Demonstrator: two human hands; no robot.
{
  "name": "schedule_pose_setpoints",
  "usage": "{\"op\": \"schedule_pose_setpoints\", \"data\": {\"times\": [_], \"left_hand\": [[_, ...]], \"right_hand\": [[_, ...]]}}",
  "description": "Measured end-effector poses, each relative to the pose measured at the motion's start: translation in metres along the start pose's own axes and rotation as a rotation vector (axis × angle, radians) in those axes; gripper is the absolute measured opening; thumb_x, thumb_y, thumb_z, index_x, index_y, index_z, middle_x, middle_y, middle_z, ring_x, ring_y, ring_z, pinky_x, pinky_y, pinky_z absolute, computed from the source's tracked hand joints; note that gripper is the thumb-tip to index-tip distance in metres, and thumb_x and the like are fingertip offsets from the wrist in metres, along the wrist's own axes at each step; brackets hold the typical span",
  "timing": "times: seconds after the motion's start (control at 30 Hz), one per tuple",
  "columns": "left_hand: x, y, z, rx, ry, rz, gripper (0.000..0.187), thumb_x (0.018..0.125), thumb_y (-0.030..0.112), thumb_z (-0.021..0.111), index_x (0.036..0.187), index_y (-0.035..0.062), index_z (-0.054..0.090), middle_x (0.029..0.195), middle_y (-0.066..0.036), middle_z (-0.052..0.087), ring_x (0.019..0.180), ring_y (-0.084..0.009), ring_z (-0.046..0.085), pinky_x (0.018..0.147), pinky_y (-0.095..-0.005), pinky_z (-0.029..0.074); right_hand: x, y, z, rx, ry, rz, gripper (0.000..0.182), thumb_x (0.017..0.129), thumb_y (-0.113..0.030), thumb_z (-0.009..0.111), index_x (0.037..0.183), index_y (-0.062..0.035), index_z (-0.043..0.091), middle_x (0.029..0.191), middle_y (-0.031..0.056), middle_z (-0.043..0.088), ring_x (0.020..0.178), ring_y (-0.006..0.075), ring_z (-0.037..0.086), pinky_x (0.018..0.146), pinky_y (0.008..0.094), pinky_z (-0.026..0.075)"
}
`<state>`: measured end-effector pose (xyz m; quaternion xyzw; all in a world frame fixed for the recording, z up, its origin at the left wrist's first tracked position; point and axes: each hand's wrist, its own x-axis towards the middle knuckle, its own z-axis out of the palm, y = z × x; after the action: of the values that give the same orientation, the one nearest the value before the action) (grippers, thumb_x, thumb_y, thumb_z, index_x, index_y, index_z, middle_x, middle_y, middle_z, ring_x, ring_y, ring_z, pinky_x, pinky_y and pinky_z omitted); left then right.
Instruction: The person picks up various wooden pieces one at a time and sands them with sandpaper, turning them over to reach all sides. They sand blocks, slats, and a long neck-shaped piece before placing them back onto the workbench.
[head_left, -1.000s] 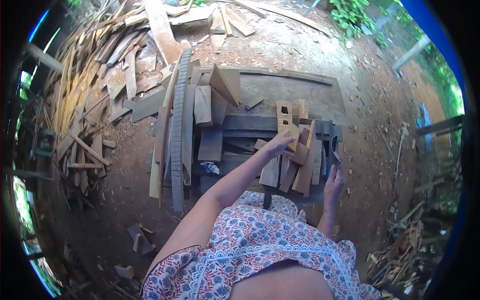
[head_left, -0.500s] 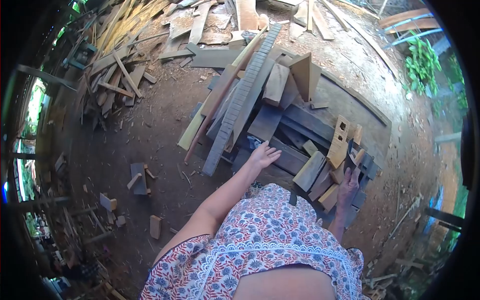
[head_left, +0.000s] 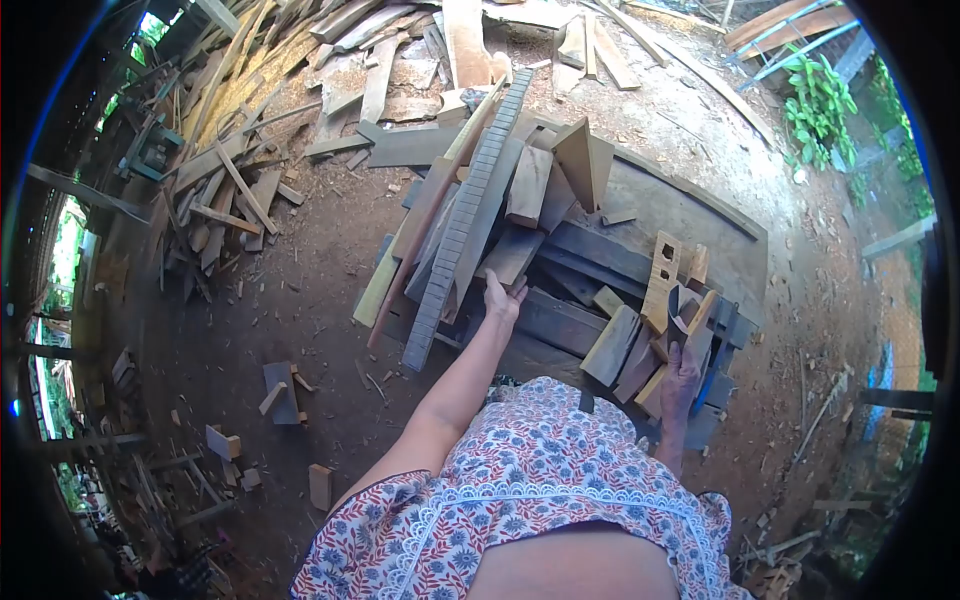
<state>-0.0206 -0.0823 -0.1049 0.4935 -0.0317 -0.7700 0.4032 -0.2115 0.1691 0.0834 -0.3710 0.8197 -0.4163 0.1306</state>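
My left hand [head_left: 504, 299] has its fingers round the near end of a short brown board [head_left: 514, 254] in the middle of the wood pile. To its left lies a long board with cross marks [head_left: 462, 225]. On the right, my right hand [head_left: 681, 376] is closed on a dark curved tool [head_left: 679, 314], whose exact kind I cannot make out. A pale wooden piece with square holes [head_left: 661, 280] leans just beyond that hand. Several cut blocks, one a grey-brown block [head_left: 611, 345], lie between my hands.
Scrap wood [head_left: 235, 190] is heaped at the left. Small blocks [head_left: 320, 487] lie on the dirt floor at the lower left. A flat board [head_left: 690, 225] extends behind the pile. Green leaves [head_left: 820, 110] show at the upper right.
My left hand has moved slightly left and up, and its spread fingers have closed on the short board's end. My right hand still holds the dark tool, a little lower and to the left.
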Motion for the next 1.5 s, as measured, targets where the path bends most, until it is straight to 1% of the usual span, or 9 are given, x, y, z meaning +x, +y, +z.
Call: {"op": "schedule_pose_setpoints", "data": {"times": [0.23,0.47,0.77,0.87,1.03,1.17,1.23,1.37,1.5], "left_hand": [[-0.067,-0.001,0.018,0.298,-0.256,0.138,0.040,0.096,0.037,0.042,0.116,0.0032,0.046,0.107,-0.009,0.057,0.093,-0.0201,0.059,0.080,-0.0406,0.052],[-0.133,-0.008,0.037,0.290,-0.529,0.029,0.034,0.097,0.031,0.042,0.113,0.0018,0.051,0.102,-0.009,0.060,0.092,-0.0167,0.060,0.080,-0.0322,0.051],[-0.182,0.042,0.073,0.735,-0.544,0.181,0.038,0.096,0.031,0.046,0.120,0.0020,0.046,0.112,-0.009,0.056,0.098,-0.0178,0.060,0.085,-0.0335,0.052],[-0.179,0.033,0.073,0.696,-0.623,0.159,0.038,0.097,0.030,0.045,0.122,0.0013,0.045,0.113,-0.010,0.055,0.100,-0.0179,0.059,0.085,-0.0327,0.052],[-0.188,0.040,0.086,0.882,-0.678,0.167,0.038,0.097,0.029,0.045,0.121,-0.0007,0.044,0.108,-0.009,0.057,0.096,-0.0170,0.061,0.083,-0.0313,0.054],[-0.195,0.037,0.093,0.842,-0.644,0.159,0.033,0.095,0.025,0.049,0.119,0.0011,0.047,0.105,-0.006,0.059,0.091,-0.0120,0.060,0.078,-0.0290,0.053],[-0.195,0.032,0.094,0.983,-0.635,0.345,0.030,0.094,0.017,0.051,0.117,-0.0009,0.048,0.104,-0.006,0.059,0.090,-0.0110,0.059,0.077,-0.0271,0.052],[-0.191,0.027,0.088,0.936,-0.683,0.263,0.031,0.091,0.011,0.053,0.119,-0.0012,0.048,0.104,-0.006,0.059,0.090,-0.0107,0.058,0.075,-0.0263,0.051],[-0.208,0.031,0.094,1.012,-0.657,0.337,0.032,0.089,0.010,0.054,0.119,-0.0002,0.049,0.098,-0.004,0.060,0.084,-0.0076,0.056,0.069,-0.0226,0.046]], "right_hand": [[0.013,-0.027,0.025,0.218,-0.068,-0.120,0.032,0.092,-0.003,0.048,0.123,-0.0094,0.054,0.125,0.0110,0.055,0.118,0.0245,0.051,0.097,0.0351,0.041],[0.003,-0.059,0.080,0.006,-0.317,-0.664,0.043,0.078,0.005,0.057,0.117,-0.0118,0.058,0.124,0.0147,0.055,0.116,0.0329,0.051,0.099,0.0403,0.041],[0.052,-0.036,0.064,0.075,0.019,-0.355,0.036,0.078,0.005,0.054,0.111,-0.0067,0.059,0.114,0.0135,0.061,0.111,0.0291,0.056,0.098,0.0395,0.042],[0.034,-0.068,0.058,0.098,-0.119,-0.660,0.040,0.075,0.006,0.056,0.113,-0.0058,0.058,0.115,0.0143,0.060,0.108,0.0315,0.057,0.098,0.0395,0.043],[0.055,-0.033,0.078,0.074,-0.008,-0.636,0.037,0.078,0.003,0.053,0.114,-0.0053,0.058,0.114,0.0155,0.061,0.105,0.0326,0.059,0.094,0.0406,0.045],[0.065,-0.038,0.067,0.099,0.050,-0.290,0.036,0.080,0.002,0.051,0.114,-0.0062,0.058,0.115,0.0144,0.061,0.107,0.0323,0.058,0.095,0.0394,0.045],[0.049,-0.067,0.059,0.093,0.029,-0.577,0.037,0.080,0.001,0.052,0.115,-0.0081,0.059,0.116,0.0118,0.061,0.109,0.0305,0.057,0.096,0.0386,0.045],[0.036,-0.074,0.075,0.126,-0.050,-0.706,0.039,0.080,-0.001,0.053,0.118,-0.0115,0.058,0.117,0.0093,0.061,0.114,0.0278,0.055,0.097,0.0381,0.044],[0.073,-0.014,0.082,0.249,0.063,-0.377,0.029,0.087,-0.006,0.051,0.116,-0.0043,0.057,0.113,0.0151,0.061,0.109,0.0273,0.057,0.093,0.0336,0.045]]}}
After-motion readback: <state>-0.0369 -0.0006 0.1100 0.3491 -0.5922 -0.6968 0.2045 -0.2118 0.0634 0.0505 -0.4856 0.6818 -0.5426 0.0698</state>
